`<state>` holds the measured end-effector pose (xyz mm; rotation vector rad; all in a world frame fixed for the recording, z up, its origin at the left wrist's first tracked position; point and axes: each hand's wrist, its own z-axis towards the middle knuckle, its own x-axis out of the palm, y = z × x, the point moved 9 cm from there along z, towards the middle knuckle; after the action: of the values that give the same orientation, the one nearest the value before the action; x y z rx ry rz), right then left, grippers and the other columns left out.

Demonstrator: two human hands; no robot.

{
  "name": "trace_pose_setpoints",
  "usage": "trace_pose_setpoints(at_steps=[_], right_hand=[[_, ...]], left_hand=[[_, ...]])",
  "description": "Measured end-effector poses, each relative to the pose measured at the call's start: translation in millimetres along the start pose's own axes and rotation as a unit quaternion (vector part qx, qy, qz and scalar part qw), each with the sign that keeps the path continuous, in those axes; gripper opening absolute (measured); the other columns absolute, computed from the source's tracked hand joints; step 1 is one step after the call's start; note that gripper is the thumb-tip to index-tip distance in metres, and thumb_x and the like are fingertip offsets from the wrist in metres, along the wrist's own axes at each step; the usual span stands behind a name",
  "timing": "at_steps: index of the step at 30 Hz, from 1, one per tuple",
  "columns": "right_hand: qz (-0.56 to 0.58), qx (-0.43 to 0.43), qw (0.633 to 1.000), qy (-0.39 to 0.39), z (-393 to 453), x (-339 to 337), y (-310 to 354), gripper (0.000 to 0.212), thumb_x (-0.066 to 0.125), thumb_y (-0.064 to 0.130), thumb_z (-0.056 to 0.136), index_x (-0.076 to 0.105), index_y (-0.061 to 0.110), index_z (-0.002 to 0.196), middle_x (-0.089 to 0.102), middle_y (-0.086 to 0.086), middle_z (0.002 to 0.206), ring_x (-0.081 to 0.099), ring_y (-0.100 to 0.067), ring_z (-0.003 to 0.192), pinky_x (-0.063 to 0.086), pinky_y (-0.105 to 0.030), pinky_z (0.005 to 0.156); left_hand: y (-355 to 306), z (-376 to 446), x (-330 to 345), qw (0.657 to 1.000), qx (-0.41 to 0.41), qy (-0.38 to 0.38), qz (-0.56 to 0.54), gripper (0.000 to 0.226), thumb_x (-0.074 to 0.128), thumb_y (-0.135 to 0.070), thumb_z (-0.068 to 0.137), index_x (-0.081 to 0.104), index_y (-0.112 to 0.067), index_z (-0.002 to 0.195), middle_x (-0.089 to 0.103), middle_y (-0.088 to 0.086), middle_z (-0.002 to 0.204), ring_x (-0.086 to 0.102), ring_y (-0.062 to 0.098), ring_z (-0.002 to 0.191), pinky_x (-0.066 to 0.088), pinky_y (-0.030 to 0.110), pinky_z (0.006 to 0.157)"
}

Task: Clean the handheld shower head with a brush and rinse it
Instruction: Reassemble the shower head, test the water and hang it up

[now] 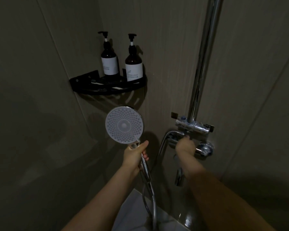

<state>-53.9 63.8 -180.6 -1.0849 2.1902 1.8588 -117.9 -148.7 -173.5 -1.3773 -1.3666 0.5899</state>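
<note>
The round white shower head (124, 125) faces me with its nozzle plate, low in the middle of the head view. My left hand (137, 153) grips its handle just below the face, thumb up along it. A chrome hose (150, 194) hangs down from the handle. My right hand (185, 145) is curled round the control of the chrome wall mixer (205, 148), hiding the part it holds. No brush is in view.
A black corner shelf (110, 86) carries two brown pump bottles (109, 61) (133, 65). A chrome riser pipe (201, 64) climbs from a clear bracket (193, 125). A curved spout (163, 144) leaves the mixer. The room is dim, with tiled walls close by.
</note>
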Motion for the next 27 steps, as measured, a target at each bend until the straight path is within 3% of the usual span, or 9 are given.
trace_pose_setpoints(at_steps=[2,5,9,13,15,17,20,24,27], right_hand=[[0.134,0.060,0.987,0.067,9,18,-12,0.028,0.029,0.014,0.099,0.053,0.004,0.110,0.060,-0.015,0.097,0.067,-0.024,0.085,0.058,-0.024,0.069],[0.399,0.150,0.893,0.147,3,39,-28,0.035,0.023,0.013,0.101,0.040,0.012,0.070,0.038,-0.002,0.066,0.045,-0.001,0.025,0.036,-0.008,0.029],[0.584,0.219,0.763,0.171,-12,47,-21,0.039,0.020,0.022,0.103,0.037,0.012,0.069,0.034,-0.001,0.058,0.027,-0.005,0.016,0.020,-0.013,0.023],[0.534,0.189,0.808,0.165,-3,50,-25,0.039,0.019,0.018,0.102,0.039,0.013,0.070,0.039,0.002,0.054,0.036,-0.002,0.035,0.026,-0.010,0.028],[0.544,0.225,0.791,0.164,-4,52,-30,0.041,0.020,0.024,0.102,0.040,0.011,0.069,0.035,0.002,0.037,0.028,-0.005,0.020,0.018,-0.013,0.023],[0.548,0.249,0.784,0.152,1,52,-35,0.042,0.021,0.024,0.102,0.039,0.013,0.066,0.035,0.000,0.047,0.024,-0.006,0.014,0.013,-0.006,0.024],[0.450,0.222,0.860,0.090,7,30,-48,0.040,0.030,0.021,0.101,0.045,0.012,0.065,0.040,-0.004,0.049,0.033,-0.009,0.018,0.023,-0.005,0.030],[0.237,0.048,0.969,0.043,18,-4,-52,0.036,0.036,0.020,0.100,0.055,-0.006,0.118,0.060,-0.026,0.100,0.050,-0.023,0.072,0.038,-0.023,0.053],[0.122,-0.007,0.991,0.064,16,-2,-71,0.039,0.040,0.024,0.099,0.054,-0.006,0.119,0.060,-0.027,0.117,0.057,-0.031,0.091,0.040,-0.029,0.071]], left_hand=[[0,0,1,1.000,-0.002,0.003,-0.003,0.022,0.063,-0.010,0.086,0.049,-0.013,0.069,0.042,0.002,0.052,0.042,0.010,0.040,0.040,0.021,0.044],[2,2,2,1.000,-0.001,0.005,-0.005,0.027,0.063,-0.010,0.086,0.046,-0.015,0.067,0.043,-0.001,0.046,0.042,0.008,0.037,0.039,0.020,0.043],[3,4,0,1.000,-0.006,0.011,-0.006,0.024,0.063,-0.010,0.087,0.047,-0.014,0.069,0.042,0.000,0.049,0.042,0.008,0.037,0.039,0.020,0.042],[6,7,-6,1.000,-0.011,0.011,-0.003,0.021,0.064,-0.013,0.086,0.048,-0.014,0.072,0.042,0.001,0.053,0.043,0.008,0.039,0.040,0.021,0.042],[7,9,-11,1.000,-0.014,-0.004,0.006,0.020,0.065,-0.015,0.086,0.049,-0.014,0.074,0.043,0.002,0.055,0.044,0.008,0.041,0.042,0.021,0.043],[8,12,-17,0.999,-0.021,-0.023,0.028,0.019,0.065,-0.018,0.086,0.048,-0.014,0.078,0.045,0.002,0.057,0.047,0.008,0.041,0.046,0.022,0.046],[9,16,-22,0.998,-0.021,-0.024,0.054,0.017,0.062,-0.018,0.088,0.049,-0.013,0.079,0.046,0.003,0.059,0.048,0.010,0.044,0.048,0.024,0.052],[10,15,-26,0.999,-0.018,-0.017,0.022,0.016,0.054,-0.008,0.092,0.050,-0.014,0.078,0.048,0.001,0.058,0.048,0.012,0.051,0.045,0.028,0.059],[11,17,-38,0.998,-0.004,-0.046,0.035,0.021,0.047,0.005,0.090,0.056,-0.013,0.084,0.057,0.000,0.057,0.052,0.012,0.053,0.044,0.029,0.062]])
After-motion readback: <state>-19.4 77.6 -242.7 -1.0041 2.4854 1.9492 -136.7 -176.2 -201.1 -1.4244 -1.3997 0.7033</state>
